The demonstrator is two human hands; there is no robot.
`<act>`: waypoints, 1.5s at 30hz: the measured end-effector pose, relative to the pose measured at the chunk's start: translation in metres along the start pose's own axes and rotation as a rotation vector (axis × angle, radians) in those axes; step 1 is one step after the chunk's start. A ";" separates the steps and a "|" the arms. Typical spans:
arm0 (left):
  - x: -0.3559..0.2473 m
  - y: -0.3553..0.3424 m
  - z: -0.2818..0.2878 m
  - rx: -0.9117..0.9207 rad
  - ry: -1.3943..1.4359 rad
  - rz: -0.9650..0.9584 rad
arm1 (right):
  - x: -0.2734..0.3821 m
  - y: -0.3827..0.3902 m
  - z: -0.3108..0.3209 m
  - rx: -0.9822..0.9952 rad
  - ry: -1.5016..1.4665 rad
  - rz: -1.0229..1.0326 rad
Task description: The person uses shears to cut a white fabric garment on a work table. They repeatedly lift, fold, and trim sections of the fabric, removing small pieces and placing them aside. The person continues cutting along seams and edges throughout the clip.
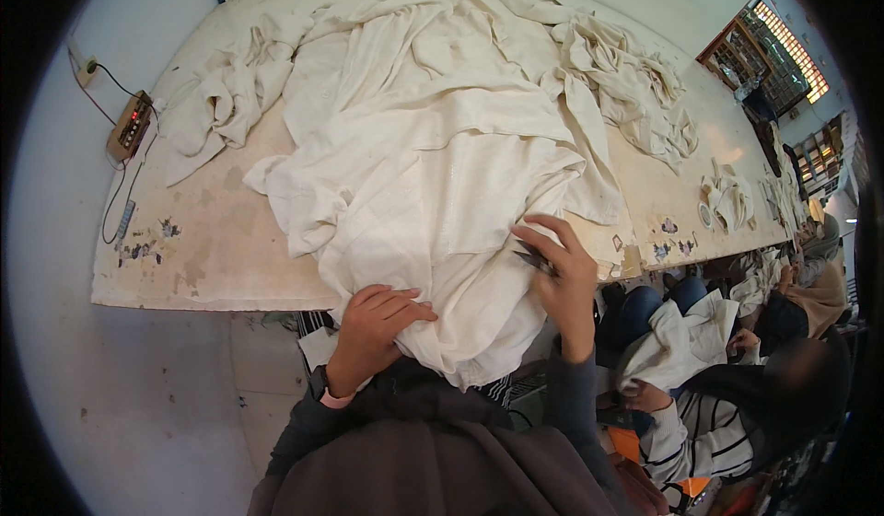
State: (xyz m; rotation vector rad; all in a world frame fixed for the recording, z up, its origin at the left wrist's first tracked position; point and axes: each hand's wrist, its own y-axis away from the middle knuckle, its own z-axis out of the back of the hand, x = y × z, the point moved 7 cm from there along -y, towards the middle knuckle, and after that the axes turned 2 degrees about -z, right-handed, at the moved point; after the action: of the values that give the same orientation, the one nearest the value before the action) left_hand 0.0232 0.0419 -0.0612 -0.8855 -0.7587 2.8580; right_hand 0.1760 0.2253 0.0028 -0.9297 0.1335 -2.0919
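Note:
A cream cloth garment [433,212] with seams lies spread over the table, its near part hanging over the front edge against my body. My left hand [373,318] is closed on its lower left part, fingers bent over the cloth and thumb partly hidden. In my right hand [564,272] is a small dark pair of thread snips [532,255], blades pointing left, close above the garment's right side. The fingers of that hand curl around the snips, and the index finger reaches toward the cloth.
More cream cloth lies crumpled on the table [216,272] at the far left [235,92] and far right [635,83]. A wired box [129,127] hangs on the left wall. At right, a seated person in a striped sleeve [700,442] handles pale cloth [681,336]; others sit beyond.

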 end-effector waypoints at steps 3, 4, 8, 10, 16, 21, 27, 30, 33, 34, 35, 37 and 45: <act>-0.001 -0.002 0.001 -0.002 0.004 0.013 | -0.019 -0.016 -0.031 0.126 0.093 0.055; 0.001 -0.001 -0.001 -0.004 0.006 0.020 | -0.023 -0.017 -0.042 0.164 0.127 0.082; 0.004 0.002 -0.005 -0.014 0.017 0.015 | -0.071 -0.007 -0.030 -0.080 -0.671 -0.118; 0.007 0.004 -0.006 -0.030 0.026 0.019 | -0.098 0.001 -0.005 -0.262 -0.815 -0.165; 0.011 0.001 -0.006 -0.009 0.038 0.082 | -0.145 0.062 0.052 -0.432 -0.998 -0.503; 0.013 -0.019 -0.002 0.089 0.119 0.240 | -0.085 0.076 0.070 -0.399 0.137 -0.256; 0.034 -0.030 -0.009 0.139 0.255 0.254 | 0.053 0.086 -0.002 0.296 -0.204 0.344; 0.036 -0.034 -0.006 0.192 0.281 0.337 | 0.109 0.095 -0.044 0.167 0.151 0.620; 0.044 -0.035 -0.008 0.231 0.365 0.398 | 0.094 0.093 -0.087 0.087 0.375 0.704; 0.044 -0.036 -0.009 0.241 0.379 0.397 | 0.083 0.092 -0.098 0.071 0.371 0.709; 0.044 -0.037 -0.010 0.252 0.393 0.397 | 0.075 0.093 -0.104 0.056 0.367 0.714; 0.046 -0.035 -0.009 0.209 0.411 0.382 | 0.071 0.089 -0.097 0.104 0.133 0.663; 0.042 -0.031 -0.010 0.194 0.375 0.391 | -0.005 0.110 -0.048 -0.044 -0.793 -0.110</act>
State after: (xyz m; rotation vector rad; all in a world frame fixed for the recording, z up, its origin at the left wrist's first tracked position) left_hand -0.0088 0.0817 -0.0752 -1.6254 -0.2875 2.8576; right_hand 0.2175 0.1467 -0.0780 -1.7451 -0.2901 -1.6696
